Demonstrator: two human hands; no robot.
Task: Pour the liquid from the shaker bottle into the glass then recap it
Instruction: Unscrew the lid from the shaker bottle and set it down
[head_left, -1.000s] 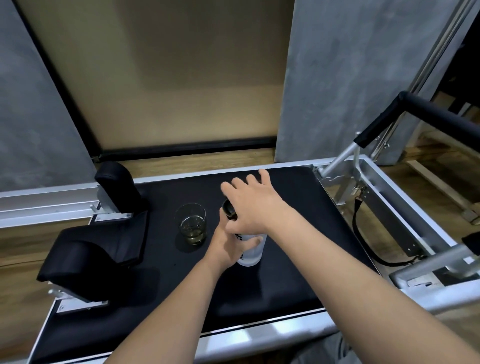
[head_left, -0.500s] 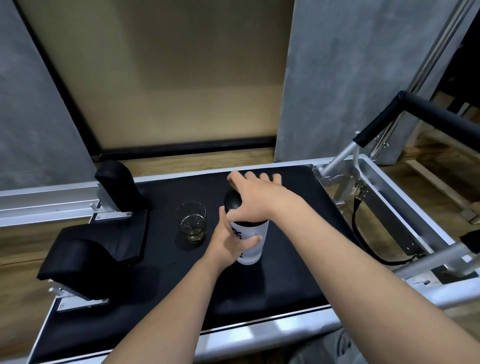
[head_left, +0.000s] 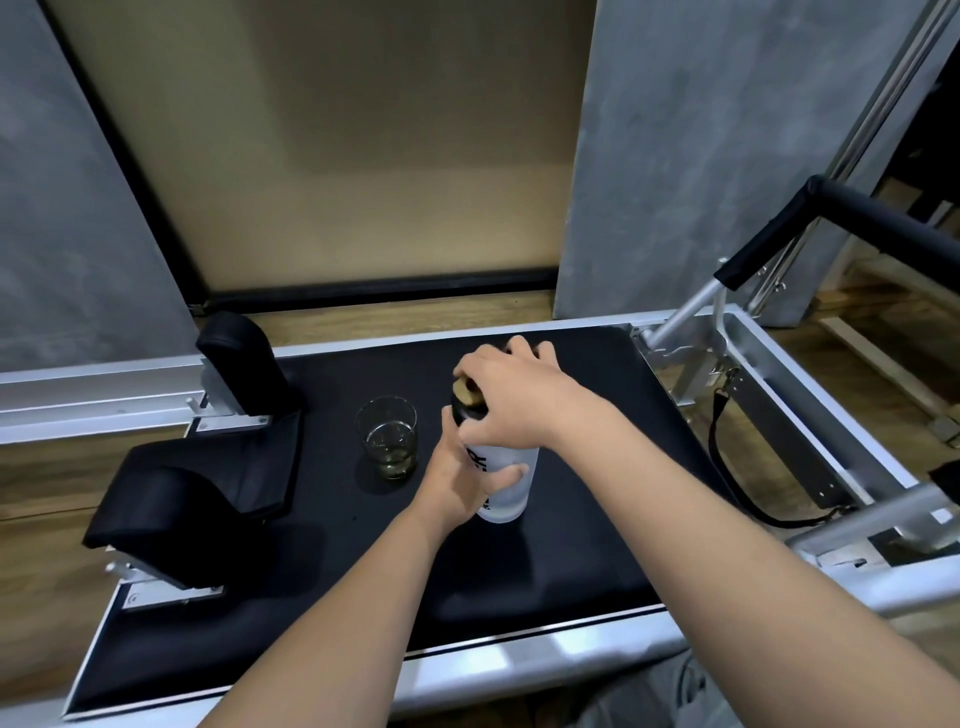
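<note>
— Where is the shaker bottle (head_left: 506, 480)?

— Upright on the black padded platform (head_left: 571, 545), about mid-width, just right of the glass (head_left: 387, 436). Its body is frosted and pale with dark lettering, and the top is black.

— And the hands?

— The left hand (head_left: 465, 480) is wrapped around the bottle's body from the near-left side, thumb up by the dark top, fingertips showing on the front. The right hand (head_left: 511, 402) is clamped over the black lid (head_left: 467, 408) from above, fingers curled round the far side.

— Is the lid fully seated?

— I cannot tell; the right hand covers most of it. A small tan piece shows on the lid under the forefinger.

— The glass?

— A clear tumbler, standing apart from the bottle, with a shallow layer of yellowish liquid in the bottom.

— Anything else?

— Black padded shoulder rests (head_left: 239, 364) at the left, and a metal frame (head_left: 779, 374) with a black-padded bar (head_left: 857, 213) at the right.
</note>
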